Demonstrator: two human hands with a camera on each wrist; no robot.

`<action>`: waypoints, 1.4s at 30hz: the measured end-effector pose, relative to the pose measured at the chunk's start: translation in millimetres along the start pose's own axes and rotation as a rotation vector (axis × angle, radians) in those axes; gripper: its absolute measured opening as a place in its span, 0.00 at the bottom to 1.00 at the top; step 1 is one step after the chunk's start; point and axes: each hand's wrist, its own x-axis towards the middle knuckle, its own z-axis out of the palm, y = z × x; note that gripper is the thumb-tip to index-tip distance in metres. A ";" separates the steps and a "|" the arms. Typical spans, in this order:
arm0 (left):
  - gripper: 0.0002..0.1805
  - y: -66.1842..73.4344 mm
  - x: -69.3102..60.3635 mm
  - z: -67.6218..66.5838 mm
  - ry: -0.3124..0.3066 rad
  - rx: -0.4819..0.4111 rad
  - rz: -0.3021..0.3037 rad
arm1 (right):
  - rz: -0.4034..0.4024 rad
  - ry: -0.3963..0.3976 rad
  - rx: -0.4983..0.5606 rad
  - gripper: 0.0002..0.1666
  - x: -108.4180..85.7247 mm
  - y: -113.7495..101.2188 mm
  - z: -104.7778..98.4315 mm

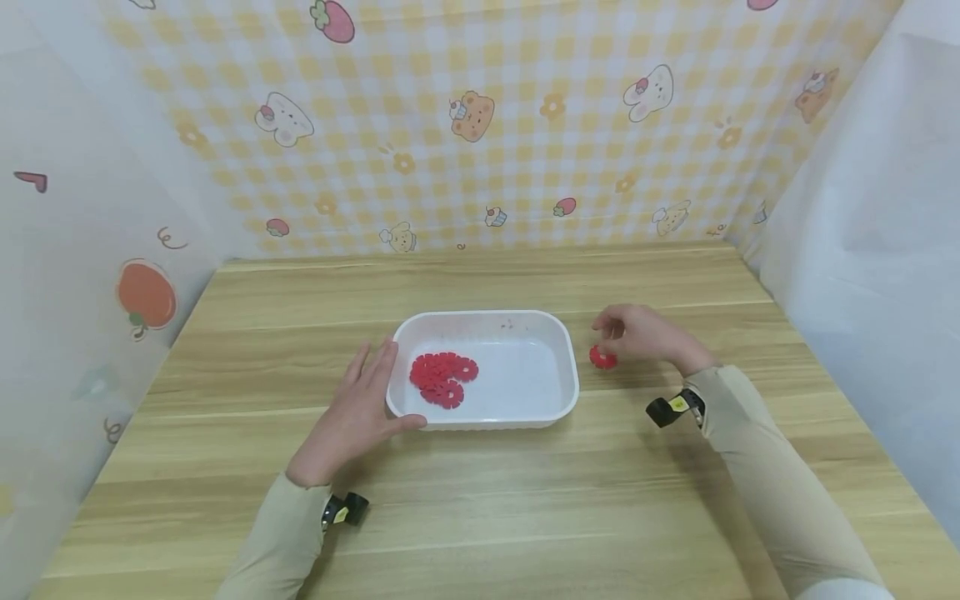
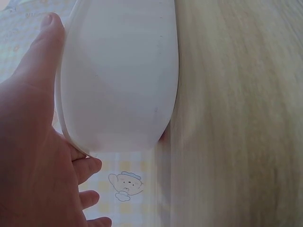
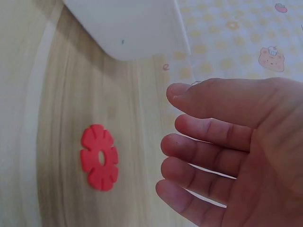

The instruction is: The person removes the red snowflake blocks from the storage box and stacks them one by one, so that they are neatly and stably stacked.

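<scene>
A white plastic basin point(image 1: 517, 392) sits on the wooden table, with several red notched discs point(image 1: 442, 375) overlapping in its left part. My left hand point(image 1: 360, 412) rests against the basin's left end, fingers extended along the rim and thumb at the front corner. In the left wrist view the thumb lies along the basin's outer wall point(image 2: 118, 75). To the right of the basin, one red snowflake disc point(image 3: 99, 158) lies flat on the table. Just above that disc hovers my right hand point(image 1: 641, 333), its fingers loosely bent and holding nothing; the right wrist view shows a gap between fingertips and disc.
The wooden tabletop point(image 1: 480, 517) extends around the basin. A yellow checked cloth point(image 1: 420, 167) with cartoon prints hangs behind the table, and pale sheets stand at the left point(image 1: 67, 333) and right point(image 1: 870, 233) sides.
</scene>
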 end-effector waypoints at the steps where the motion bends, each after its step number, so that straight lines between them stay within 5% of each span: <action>1: 0.64 -0.2 0.0 0.0 0.000 -0.001 -0.001 | -0.004 -0.003 0.002 0.19 0.8 -2.0 -0.6; 21: 0.64 -1.4 -1.6 -0.6 0.008 0.016 0.025 | -0.083 -0.056 0.021 0.13 12.7 -44.5 -12.2; 42: 0.63 0.0 -2.7 0.5 0.019 0.007 0.021 | -0.153 -0.183 -0.102 0.10 44.3 -93.5 -11.7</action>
